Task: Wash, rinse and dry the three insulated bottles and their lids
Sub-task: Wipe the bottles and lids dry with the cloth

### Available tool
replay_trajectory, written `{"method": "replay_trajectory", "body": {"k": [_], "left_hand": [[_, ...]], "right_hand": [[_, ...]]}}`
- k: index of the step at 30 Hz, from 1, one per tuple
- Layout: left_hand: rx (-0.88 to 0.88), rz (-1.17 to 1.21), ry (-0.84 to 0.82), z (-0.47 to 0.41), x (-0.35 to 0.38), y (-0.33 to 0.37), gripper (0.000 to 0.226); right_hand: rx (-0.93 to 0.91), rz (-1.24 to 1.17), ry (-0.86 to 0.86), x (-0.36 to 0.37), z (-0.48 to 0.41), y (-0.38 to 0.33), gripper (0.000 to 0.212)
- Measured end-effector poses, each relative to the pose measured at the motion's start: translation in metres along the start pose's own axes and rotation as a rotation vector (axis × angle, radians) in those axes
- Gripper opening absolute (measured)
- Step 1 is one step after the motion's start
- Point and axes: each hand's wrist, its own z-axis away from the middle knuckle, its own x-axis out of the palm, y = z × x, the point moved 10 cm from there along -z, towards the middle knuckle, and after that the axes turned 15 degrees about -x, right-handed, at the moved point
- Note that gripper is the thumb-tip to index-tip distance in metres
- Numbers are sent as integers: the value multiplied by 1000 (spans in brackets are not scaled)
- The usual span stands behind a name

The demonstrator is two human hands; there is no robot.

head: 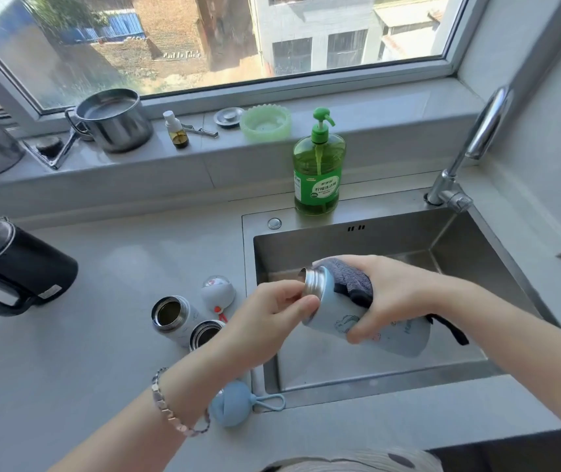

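Head cam looks down at a steel sink (357,240) set into a grey table (102,352); both hands are busy over the basin. The right hand (388,294) is wrapped around a light blue bottle (333,315) with a grey cloth (350,277) pressed between the fingers and the bottle's shoulder. The bottle is tilted, steel threaded mouth pointing left and up, base hanging lower on the right. The left hand (272,321) has its fingertips curled in, pinching the rim of that mouth; there's a beaded bracelet (170,403) on that wrist.

The other 2 bottles stand open on the table just left of the sink: 1 white one (170,315) and a second one (205,335) right beside it, partly hidden by the left hand. A white lid with a clear dome (217,292) sits just behind them; a blue lid with a loop (234,405) lies at the sink's near left corner. I can only spot 2 lids.

Green dish soap (318,168) stands on the rim behind the sink; the faucet (476,131) is at the back right corner; a black kettle (17,267) sits far left. On the windowsill: a steel pot (112,119), a small dropper bottle (177,131), a green dish (265,122).
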Motion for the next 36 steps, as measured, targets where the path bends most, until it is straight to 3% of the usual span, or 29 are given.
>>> {"method": "replay_trajectory", "body": {"k": [3, 5, 8, 11, 15, 18, 20, 25, 27, 30, 36], "left_hand": [[23, 17, 197, 1, -12, 1, 38], [-91, 168, 261, -1, -16, -5, 37], [-373, 448, 209, -5, -9, -29, 31], [-522, 628, 162, -7, -4, -43, 26], [-562, 762, 106, -8, 2, -45, 20], [-527, 770, 133, -7, 2, -44, 15], [-504, 763, 163, -6, -1, -44, 17], [-441, 754, 238, -1, -2, -47, 18], [-414, 759, 245, -1, 2, -46, 23], [-375, 764, 288, -5, -1, -48, 26], [-355, 707, 371, -10, 5, -55, 27]], "right_hand": [[2, 52, 32, -3, -3, -3, 90], [-61, 271, 140, -3, -4, -16, 86], [-209, 746, 328, 7, 4, -42, 87], [-207, 858, 380, 26, 13, -42, 98], [-265, 915, 680, 12, 34, -49, 57], [-150, 797, 944, -16, 52, -36, 43], [-60, 593, 1052, -31, 61, -20, 41], [57, -342, 1064, -44, 51, 37, 29], [110, -522, 1110, -40, 51, 46, 24], [141, -509, 1120, -24, 54, 43, 15], [161, -156, 1192, -26, 73, 38, 24]]}}
